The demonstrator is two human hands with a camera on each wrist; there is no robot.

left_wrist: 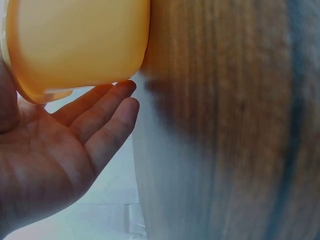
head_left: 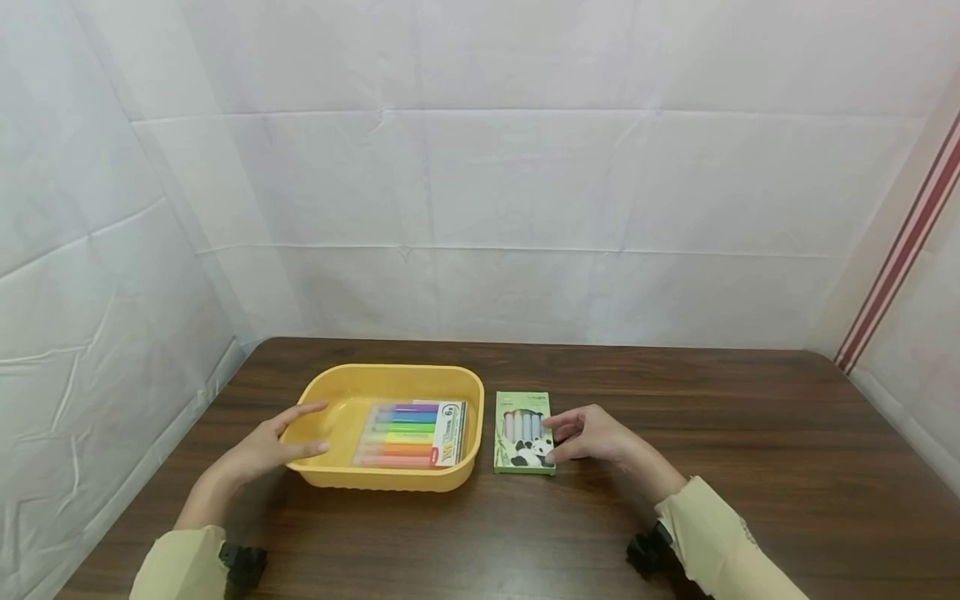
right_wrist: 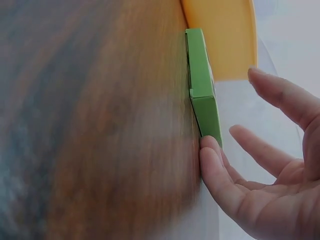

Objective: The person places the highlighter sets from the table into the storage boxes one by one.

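A yellow plastic basket stands on the brown table. My left hand is at its left end, thumb and index finger reaching over the rim; in the left wrist view the other fingers lie along the outside wall. Inside the basket lies a clear pack of rainbow-coloured highlighters with a white label. Right of the basket a flat green box printed with a panda and pastel pens lies face up. My right hand is at the box's right side, thumb and index finger spread above it, lower fingertips touching its edge.
The dark wood table extends to the right and toward me. White sheeting hangs behind and at the left, with a red-striped strip at the right. Dark wrist devices sit at the sleeves.
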